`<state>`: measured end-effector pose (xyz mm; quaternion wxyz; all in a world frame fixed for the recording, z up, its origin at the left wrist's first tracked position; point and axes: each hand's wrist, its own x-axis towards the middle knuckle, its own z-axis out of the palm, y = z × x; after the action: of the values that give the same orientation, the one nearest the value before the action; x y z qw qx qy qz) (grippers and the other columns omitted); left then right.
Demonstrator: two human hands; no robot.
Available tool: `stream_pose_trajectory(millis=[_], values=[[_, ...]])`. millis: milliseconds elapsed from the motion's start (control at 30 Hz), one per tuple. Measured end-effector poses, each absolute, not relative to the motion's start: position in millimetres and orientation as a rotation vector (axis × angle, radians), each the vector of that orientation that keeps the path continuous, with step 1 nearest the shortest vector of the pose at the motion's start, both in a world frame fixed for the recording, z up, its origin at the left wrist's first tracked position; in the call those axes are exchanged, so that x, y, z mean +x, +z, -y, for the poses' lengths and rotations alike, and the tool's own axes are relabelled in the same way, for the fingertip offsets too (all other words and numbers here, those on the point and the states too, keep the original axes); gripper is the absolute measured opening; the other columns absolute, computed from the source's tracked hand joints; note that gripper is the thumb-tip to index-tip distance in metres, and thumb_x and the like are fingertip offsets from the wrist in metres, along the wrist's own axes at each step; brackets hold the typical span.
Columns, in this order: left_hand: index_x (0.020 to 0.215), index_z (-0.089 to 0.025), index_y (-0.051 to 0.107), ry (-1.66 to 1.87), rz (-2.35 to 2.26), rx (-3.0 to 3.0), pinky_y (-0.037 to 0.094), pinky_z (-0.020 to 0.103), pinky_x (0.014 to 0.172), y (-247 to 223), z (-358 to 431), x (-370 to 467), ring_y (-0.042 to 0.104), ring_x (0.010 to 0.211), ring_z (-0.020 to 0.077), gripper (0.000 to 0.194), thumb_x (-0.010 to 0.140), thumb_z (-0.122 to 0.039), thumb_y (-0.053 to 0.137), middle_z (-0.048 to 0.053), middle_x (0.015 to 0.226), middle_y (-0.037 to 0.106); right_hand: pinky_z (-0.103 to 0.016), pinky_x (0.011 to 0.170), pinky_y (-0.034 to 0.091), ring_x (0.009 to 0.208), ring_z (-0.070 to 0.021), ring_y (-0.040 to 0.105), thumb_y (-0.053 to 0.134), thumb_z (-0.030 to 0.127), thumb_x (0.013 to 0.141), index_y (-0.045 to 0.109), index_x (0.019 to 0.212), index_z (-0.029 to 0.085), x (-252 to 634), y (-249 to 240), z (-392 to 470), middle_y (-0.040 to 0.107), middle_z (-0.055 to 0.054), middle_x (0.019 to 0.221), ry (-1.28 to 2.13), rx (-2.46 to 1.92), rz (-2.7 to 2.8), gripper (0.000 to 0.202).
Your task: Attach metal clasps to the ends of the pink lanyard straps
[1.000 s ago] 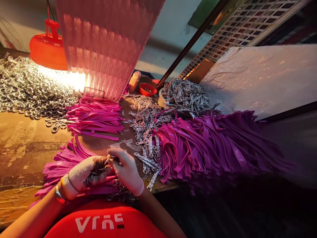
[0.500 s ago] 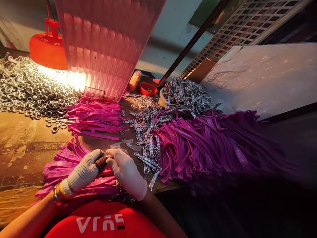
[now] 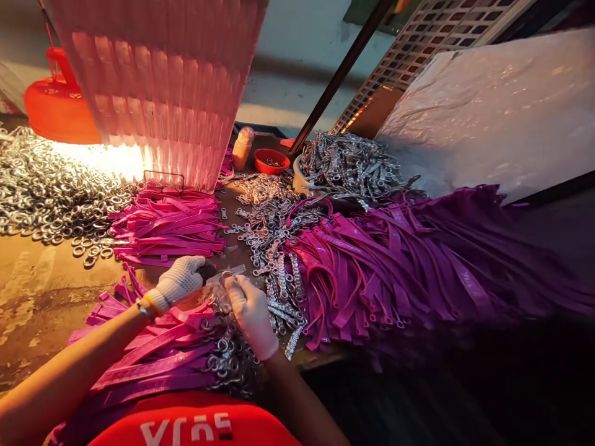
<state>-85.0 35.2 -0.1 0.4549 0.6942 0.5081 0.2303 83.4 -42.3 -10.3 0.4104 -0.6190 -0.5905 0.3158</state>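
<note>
My left hand (image 3: 182,279), in a white dotted knit glove with dark fingertips, is over the near pile of pink straps (image 3: 160,334). Its fingers are closed, and what they hold, if anything, is hidden. Just right of it, my right hand (image 3: 251,313) wears a thin pale glove. The thumb and forefinger are pinched around something small with a curved edge, too blurred to name. Metal rings with silvery pieces (image 3: 227,359) hang at the right ends of the near straps, below my right hand. A small gap separates the two hands.
Loose metal rings (image 3: 56,192) lie heaped under a red lamp (image 3: 62,108) at left. Another pink strap bundle (image 3: 170,223) lies behind my hands. To the right are silvery metal links (image 3: 272,232) and a big purple strap pile (image 3: 372,266). A red bowl (image 3: 271,162) stands behind.
My hands have moved apart and slightly away from me, uncovering the ringed ends of the near straps. The whole view has shifted a little.
</note>
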Motion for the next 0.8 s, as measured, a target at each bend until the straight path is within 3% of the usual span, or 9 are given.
stream_pose_trajectory(millis=[133, 233, 333, 433, 567, 700, 800], values=[[0.073, -0.02, 0.063, 0.53, -1.367, 1.811, 0.04, 0.028, 0.066, -23, -65, -63, 0.057, 0.075, 0.0215, 0.005, 0.073, -0.018, 0.068, 0.009, 0.081, 0.061, -0.026, 0.066, 0.046, 0.072, -0.0169, 0.057, 0.044, 0.048, 0.101, 0.067, 0.098, 0.02, 96, -28, 41, 0.068, -0.002, 0.083, 0.832, -1.525, 1.269, 0.036], [0.077, -0.02, 0.064, 0.48, -1.415, 1.811, 0.04, 0.029, 0.067, -35, -63, -58, 0.057, 0.074, 0.0212, 0.007, 0.072, -0.016, 0.067, 0.009, 0.085, 0.061, -0.028, 0.071, 0.049, 0.081, -0.0186, 0.062, 0.045, 0.042, 0.101, 0.067, 0.111, 0.02, 97, -34, 43, 0.071, -0.005, 0.094, 0.819, -1.518, 1.292, 0.033], [0.07, -0.019, 0.062, 0.457, -1.389, 1.8, 0.041, 0.029, 0.068, -30, -54, -71, 0.056, 0.076, 0.0208, 0.01, 0.068, -0.015, 0.071, 0.008, 0.084, 0.061, -0.03, 0.077, 0.051, 0.088, -0.0197, 0.066, 0.045, 0.032, 0.101, 0.065, 0.119, 0.021, 95, -30, 42, 0.073, -0.006, 0.101, 0.799, -1.515, 1.415, 0.029], [0.072, -0.019, 0.066, 0.431, -1.325, 1.749, 0.04, 0.025, 0.059, -12, -38, -96, 0.053, 0.066, 0.0173, 0.01, 0.078, -0.027, 0.068, 0.005, 0.072, 0.06, -0.03, 0.085, 0.051, 0.093, -0.0199, 0.067, 0.048, 0.024, 0.099, 0.068, 0.113, 0.022, 88, -18, 40, 0.075, -0.006, 0.101, 0.754, -1.392, 1.661, 0.024], [0.091, -0.018, 0.068, 0.461, -1.207, 1.295, 0.025, 0.021, 0.041, 10, -2, -128, 0.034, 0.043, 0.0097, 0.034, 0.088, -0.051, 0.061, -0.004, 0.053, 0.047, -0.029, 0.087, 0.05, 0.096, -0.0188, 0.067, 0.049, 0.015, 0.097, 0.067, 0.116, 0.024, 68, -1, 40, 0.075, -0.004, 0.103, 0.655, -1.242, 1.924, 0.027], [0.075, -0.018, 0.061, 0.555, -1.237, 1.016, 0.024, 0.02, 0.039, 19, 33, -140, 0.034, 0.041, 0.008, 0.039, 0.086, -0.055, 0.064, -0.005, 0.051, 0.045, -0.029, 0.078, 0.046, 0.085, -0.02, 0.065, 0.05, 0.016, 0.096, 0.066, 0.115, 0.022, 51, 13, 49, 0.073, -0.005, 0.091, 0.456, -1.336, 2.112, 0.025], [0.064, -0.019, 0.052, 0.514, -1.244, 1.045, 0.025, 0.021, 0.039, 24, 47, -140, 0.034, 0.04, 0.0085, 0.043, 0.091, -0.053, 0.056, -0.003, 0.049, 0.045, -0.032, 0.07, 0.039, 0.075, -0.0214, 0.059, 0.05, 0.013, 0.093, 0.066, 0.106, 0.018, 46, 21, 59, 0.068, -0.006, 0.08, 0.213, -1.378, 2.329, 0.021]])
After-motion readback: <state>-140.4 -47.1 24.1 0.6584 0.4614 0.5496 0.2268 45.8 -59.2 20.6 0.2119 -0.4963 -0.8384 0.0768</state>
